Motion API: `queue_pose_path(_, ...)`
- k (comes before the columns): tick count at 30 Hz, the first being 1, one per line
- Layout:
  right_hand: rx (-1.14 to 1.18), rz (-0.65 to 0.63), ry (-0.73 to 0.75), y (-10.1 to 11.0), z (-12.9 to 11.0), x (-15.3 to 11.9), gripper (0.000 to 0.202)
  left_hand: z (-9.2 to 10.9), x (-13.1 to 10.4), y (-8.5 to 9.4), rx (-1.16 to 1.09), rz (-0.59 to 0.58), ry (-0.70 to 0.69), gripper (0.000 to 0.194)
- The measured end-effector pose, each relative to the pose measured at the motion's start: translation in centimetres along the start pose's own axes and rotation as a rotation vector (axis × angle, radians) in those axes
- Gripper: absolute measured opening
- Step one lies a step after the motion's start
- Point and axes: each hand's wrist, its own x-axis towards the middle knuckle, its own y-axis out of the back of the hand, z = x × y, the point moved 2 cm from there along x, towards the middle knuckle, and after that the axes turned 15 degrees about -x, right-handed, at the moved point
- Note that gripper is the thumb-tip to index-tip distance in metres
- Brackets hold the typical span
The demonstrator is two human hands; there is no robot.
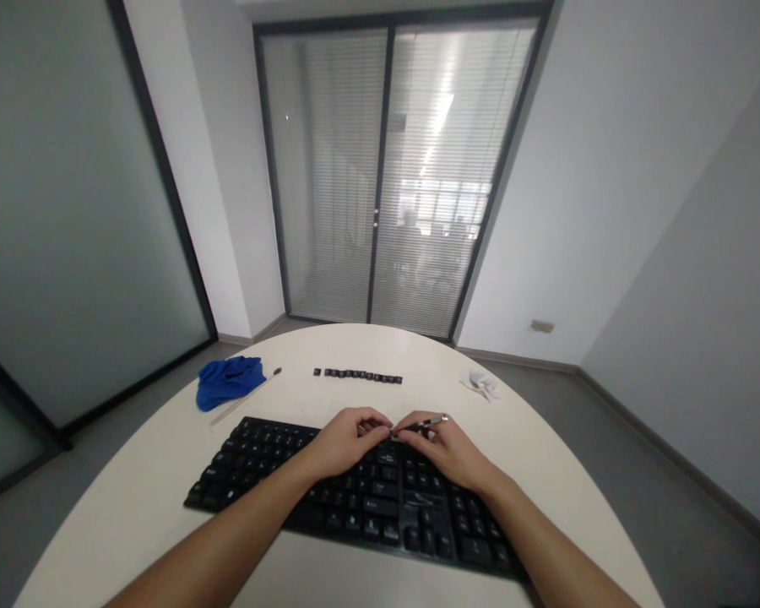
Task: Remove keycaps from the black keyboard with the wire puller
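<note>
A black keyboard (380, 507) lies across the table in front of me, face up and partly under my forearms. Over its far edge, my left hand (353, 439) is closed, thumb and fingers pinched together; anything between them is too small to make out. My right hand (443, 446) meets it fingertip to fingertip. It grips a slim dark pen-like tool (426, 424) with a shiny metallic end pointing right; the working tip is hidden among the fingers. Beyond the hands, several black keycaps (362, 375) form a row, with a single keycap (317, 371) set apart on the left.
A crumpled blue cloth (228, 380) lies at the table's left side, beside a thin brush (247, 397) with a pale handle and dark head. On the right is a crumpled white cloth or tissue (480, 385). The pale table (557, 507) has a rounded far edge.
</note>
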Motion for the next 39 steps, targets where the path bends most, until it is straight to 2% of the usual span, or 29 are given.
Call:
queue_pose_path(5,0.009,-0.014,0.075,0.1,-0.3,-0.1,0.024,-0.4,0.4,0.4,-0.086,0.025,0.048,0.023)
queue_pose_path(10,-0.030,-0.040,0.129,0.1,-0.6,-0.1,0.024,-0.6,0.8,0.9,-0.180,0.105,0.018,0.030)
queue_pose_path(15,-0.087,0.087,0.073,0.3,0.0,-0.4,0.029,-0.8,0.9,1.0,-0.279,0.123,0.033,0.038)
queue_pose_path(19,-0.153,0.124,0.076,0.3,0.1,-0.4,0.028,-0.8,0.8,0.9,-0.293,0.106,0.034,0.038)
queue_pose_path(23,-0.307,0.102,0.106,0.0,-0.3,-0.3,0.022,-0.6,0.6,0.9,-0.292,0.077,0.020,0.032)
queue_pose_path(31,-0.503,0.062,0.198,-0.6,-0.9,-0.2,0.024,-0.6,0.5,0.6,-0.289,0.023,0.040,0.031)
queue_pose_path(35,-0.488,0.155,0.114,0.2,-0.3,-0.1,0.023,-0.4,0.1,0.4,-0.157,0.023,-0.028,0.027)
queue_pose_path(39,-0.463,0.210,-0.114,1.4,1.7,0.1,0.026,0.5,-0.9,-0.2,0.264,-0.065,-0.110,0.030)
